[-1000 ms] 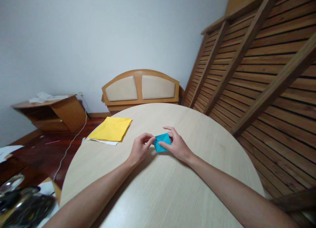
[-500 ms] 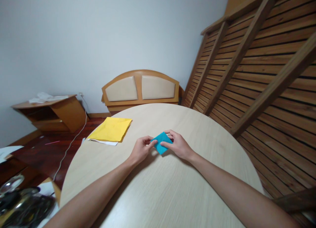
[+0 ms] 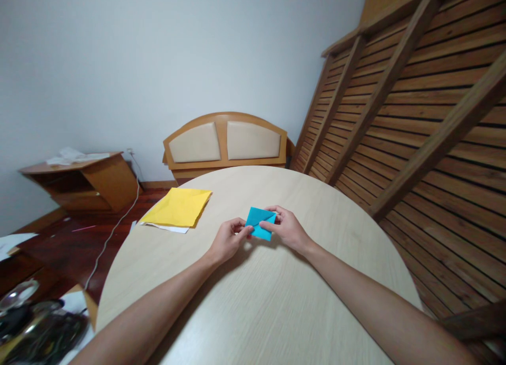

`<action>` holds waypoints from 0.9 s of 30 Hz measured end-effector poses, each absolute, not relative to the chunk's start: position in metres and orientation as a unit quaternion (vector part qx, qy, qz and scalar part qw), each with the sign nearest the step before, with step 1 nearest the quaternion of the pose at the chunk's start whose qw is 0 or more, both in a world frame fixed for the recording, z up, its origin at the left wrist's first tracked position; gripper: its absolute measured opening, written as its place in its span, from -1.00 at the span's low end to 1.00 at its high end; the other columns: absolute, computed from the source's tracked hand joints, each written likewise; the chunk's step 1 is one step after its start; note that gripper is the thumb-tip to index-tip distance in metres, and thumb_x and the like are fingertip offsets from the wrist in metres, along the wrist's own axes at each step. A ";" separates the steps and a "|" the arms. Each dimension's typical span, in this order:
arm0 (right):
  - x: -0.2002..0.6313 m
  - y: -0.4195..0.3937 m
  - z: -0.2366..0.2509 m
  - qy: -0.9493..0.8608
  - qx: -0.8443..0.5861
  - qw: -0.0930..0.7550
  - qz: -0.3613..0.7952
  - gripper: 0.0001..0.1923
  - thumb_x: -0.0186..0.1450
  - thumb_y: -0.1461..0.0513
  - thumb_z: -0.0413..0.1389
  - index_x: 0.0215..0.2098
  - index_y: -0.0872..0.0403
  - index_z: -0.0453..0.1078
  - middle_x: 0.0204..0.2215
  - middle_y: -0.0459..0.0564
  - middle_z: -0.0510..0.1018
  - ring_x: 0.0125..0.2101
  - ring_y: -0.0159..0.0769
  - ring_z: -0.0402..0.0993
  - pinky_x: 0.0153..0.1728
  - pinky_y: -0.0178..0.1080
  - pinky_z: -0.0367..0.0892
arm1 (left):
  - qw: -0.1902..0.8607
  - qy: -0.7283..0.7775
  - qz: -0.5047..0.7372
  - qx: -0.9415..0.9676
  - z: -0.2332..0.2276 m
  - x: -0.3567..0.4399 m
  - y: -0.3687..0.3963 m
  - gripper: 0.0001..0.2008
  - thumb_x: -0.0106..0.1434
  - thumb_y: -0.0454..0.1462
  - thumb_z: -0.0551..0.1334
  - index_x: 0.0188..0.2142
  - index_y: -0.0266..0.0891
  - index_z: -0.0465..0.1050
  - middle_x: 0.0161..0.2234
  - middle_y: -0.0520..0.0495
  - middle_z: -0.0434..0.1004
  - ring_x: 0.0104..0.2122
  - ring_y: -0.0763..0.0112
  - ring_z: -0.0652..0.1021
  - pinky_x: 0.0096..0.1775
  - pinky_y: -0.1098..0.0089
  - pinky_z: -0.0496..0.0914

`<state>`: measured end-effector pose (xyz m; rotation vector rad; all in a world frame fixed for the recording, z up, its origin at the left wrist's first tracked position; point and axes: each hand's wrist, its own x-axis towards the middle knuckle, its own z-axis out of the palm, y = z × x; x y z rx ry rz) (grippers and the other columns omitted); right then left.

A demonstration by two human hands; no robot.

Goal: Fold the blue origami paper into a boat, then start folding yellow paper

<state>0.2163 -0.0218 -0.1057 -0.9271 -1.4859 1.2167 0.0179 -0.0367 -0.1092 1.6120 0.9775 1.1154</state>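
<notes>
A small square of folded blue paper (image 3: 261,216) is held between my two hands, slightly above the tabletop. A slanting fold line crosses its upper face. My left hand (image 3: 230,238) pinches its left corner, thumb on top. On the other side my right hand (image 3: 289,229) grips the right edge, with its thumb lying over the face and the fingers behind. The paper hides part of the fingers underneath. Farther left on the round table (image 3: 253,307) lies a stack of yellow paper (image 3: 177,207), with a white sheet (image 3: 168,228) sticking out below it.
A wooden headboard (image 3: 225,138) stands against the wall behind the table. Slatted wooden panels (image 3: 395,127) lean along the right side. At left are a low cabinet (image 3: 98,183), a white cable (image 3: 114,230) on the floor and some clutter (image 3: 43,323) near the table's edge.
The blue paper has been turned in my hands, from a diamond position to nearly square-on, and raised a little. Both hands keep hold of it in almost the same place.
</notes>
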 end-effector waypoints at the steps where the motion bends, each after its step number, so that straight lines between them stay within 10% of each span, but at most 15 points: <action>1: 0.215 -0.022 -0.106 -0.606 -0.373 0.481 0.513 -0.48 0.05 0.08 0.37 -0.11 0.11 0.37 -0.28 0.04 0.64 -0.31 -0.22 0.58 -0.26 -0.18 0.45 | 0.451 0.399 0.459 0.653 -0.109 0.017 -0.036 -0.66 0.18 -0.03 0.33 -0.37 -0.31 0.48 -0.46 -0.10 0.57 -0.44 0.37 0.53 -0.33 0.38 0.39; 27: 0.235 -0.019 -0.092 -0.633 -0.390 0.464 0.481 -0.51 0.17 -0.14 0.21 -0.31 0.13 0.55 -0.43 0.00 0.58 -0.41 -0.31 0.48 -0.39 -0.26 0.38 | 0.492 0.406 0.398 0.659 -0.106 0.018 -0.037 -0.62 0.15 0.00 0.35 -0.42 -0.33 0.58 -0.43 -0.23 0.61 -0.44 0.33 0.53 -0.35 0.34 0.39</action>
